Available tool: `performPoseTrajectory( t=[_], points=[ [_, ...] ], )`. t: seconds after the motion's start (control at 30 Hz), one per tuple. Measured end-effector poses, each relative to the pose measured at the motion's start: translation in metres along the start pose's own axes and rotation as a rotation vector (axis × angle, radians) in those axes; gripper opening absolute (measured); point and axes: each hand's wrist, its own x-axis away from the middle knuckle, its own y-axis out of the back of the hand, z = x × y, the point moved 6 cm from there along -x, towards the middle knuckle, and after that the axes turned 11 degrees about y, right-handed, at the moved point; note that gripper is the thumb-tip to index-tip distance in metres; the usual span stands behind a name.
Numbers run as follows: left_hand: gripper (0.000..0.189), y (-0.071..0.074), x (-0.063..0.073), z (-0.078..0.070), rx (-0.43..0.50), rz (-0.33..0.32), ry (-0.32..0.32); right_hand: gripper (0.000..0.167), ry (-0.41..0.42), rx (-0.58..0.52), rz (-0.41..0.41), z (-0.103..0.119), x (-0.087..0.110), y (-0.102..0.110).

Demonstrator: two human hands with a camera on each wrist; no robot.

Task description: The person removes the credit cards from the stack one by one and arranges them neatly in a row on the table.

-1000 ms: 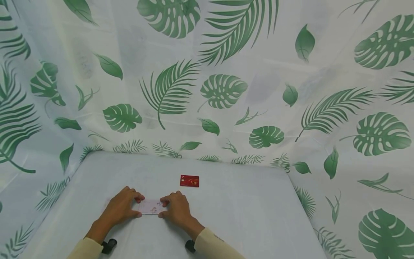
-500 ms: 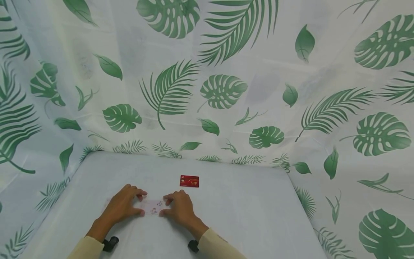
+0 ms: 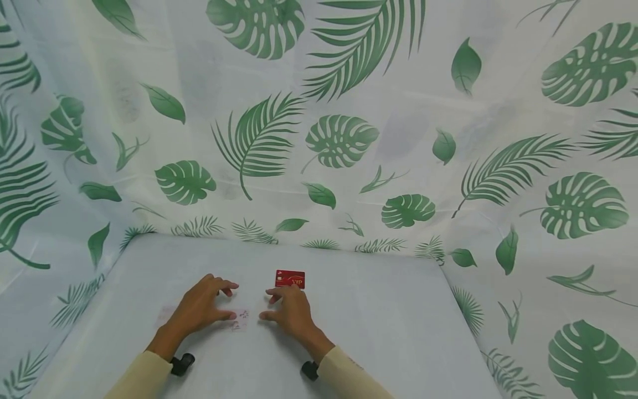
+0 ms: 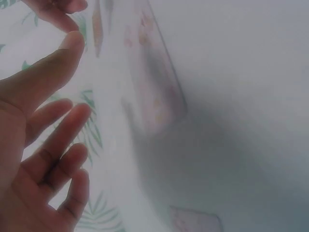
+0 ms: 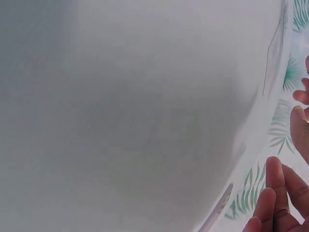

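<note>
My left hand (image 3: 203, 303) hangs above the table, thumb and fingers apart with nothing between them. Partly under it in the head view lies a thin see-through rectangle (image 3: 240, 320) with a pinkish print. A second pale pink piece (image 3: 165, 315) shows to the left, largely covered by that hand. In the left wrist view, the nearer printed rectangle (image 4: 161, 96) lies flat, and a corner of the other piece (image 4: 195, 220) shows at the bottom. My right hand (image 3: 295, 313) holds nothing, its fingers loosely bent. Its fingertips overlap the lower edge of a red VIP card (image 3: 285, 276).
A white-covered table (image 3: 379, 321) spreads under both hands. Behind it and at its sides hangs a white sheet (image 3: 359, 194) printed with green leaves. Dark wrist devices (image 3: 183, 364) sit by the cream sleeves (image 3: 142, 377).
Both hands have let go of the see-through printed rectangle and moved up and to the right. The rectangle now lies on the table; the right hand has come close to the red card.
</note>
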Motion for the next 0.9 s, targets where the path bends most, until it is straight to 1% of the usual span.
performPoseTrajectory(
  t=[0.23,0.4,0.53,0.63,0.77,0.9],
  points=[
    [0.069,-0.004,-0.012,-0.013,-0.002,0.007,0.001,0.056,-0.043,-0.002,-0.011,-0.014,0.000,0.010],
    [0.068,-0.007,-0.021,-0.023,-0.010,0.011,0.004,0.059,-0.034,0.013,-0.028,-0.020,-0.002,0.018],
    [0.069,-0.011,-0.028,-0.029,-0.017,0.005,0.005,0.057,-0.026,0.029,-0.040,-0.026,-0.003,0.024],
    [0.070,-0.013,-0.032,-0.033,-0.001,-0.007,-0.008,0.056,-0.029,0.039,-0.047,-0.031,-0.004,0.027],
    [0.070,-0.015,-0.035,-0.039,0.017,-0.021,-0.038,0.056,-0.055,0.039,-0.046,-0.039,-0.004,0.031],
    [0.070,-0.018,-0.041,-0.043,0.023,-0.025,-0.045,0.057,-0.089,0.046,-0.049,-0.045,-0.005,0.035]
  ],
)
